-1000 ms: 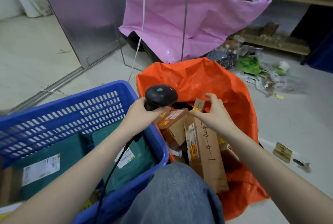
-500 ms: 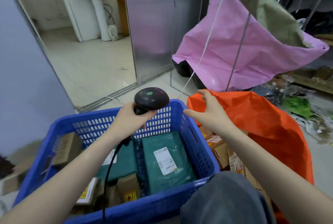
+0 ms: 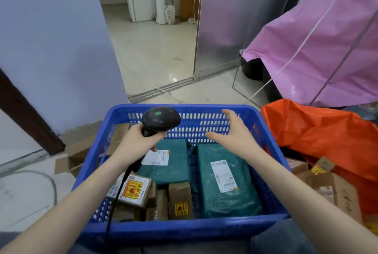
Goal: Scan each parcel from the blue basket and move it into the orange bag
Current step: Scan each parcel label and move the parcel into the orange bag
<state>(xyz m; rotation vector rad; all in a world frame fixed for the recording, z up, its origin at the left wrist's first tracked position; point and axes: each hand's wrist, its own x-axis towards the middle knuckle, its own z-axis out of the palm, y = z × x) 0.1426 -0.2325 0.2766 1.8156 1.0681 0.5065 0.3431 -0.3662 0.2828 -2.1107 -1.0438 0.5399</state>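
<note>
- Pale floor tiles (image 3: 155,53) stretch out beyond both hands, with a lilac wall (image 3: 53,39) beyond the left hand and a metal door panel (image 3: 221,18) beyond the right.
- Left hand (image 3: 136,146) grips the handle of a black scanner (image 3: 161,119); the scanner's rounded head, with a green dot on top, sticks up above the knuckles, and its black cable (image 3: 117,194) trails from under the hand back along the forearm.
- Right hand (image 3: 237,134) holds nothing: fingers spread and relaxed, palm down, hovering over the blue basket (image 3: 204,228).
- Both hands sit above the basket, which lies under and between the forearms.
- Directly below the right hand and wrist lies a green mailer bag (image 3: 227,180) with a white label; I cannot tell whether the hand touches it.
- A second green mailer (image 3: 173,163) lies between the two hands, just under the left hand's fingertips, also labelled.
- Nearer the body, beside the left forearm, sits a small box with a yellow and red sticker (image 3: 131,189); a narrow brown box (image 3: 180,200) stands between the forearms.
- To the right of the right forearm the orange bag (image 3: 319,135) gapes, with cardboard parcels (image 3: 335,190) inside it.
- Beyond the orange bag, a pink bag (image 3: 319,49) hangs on a wire frame.
- Flattened cardboard (image 3: 79,151) lies on the floor left of the left hand.
</note>
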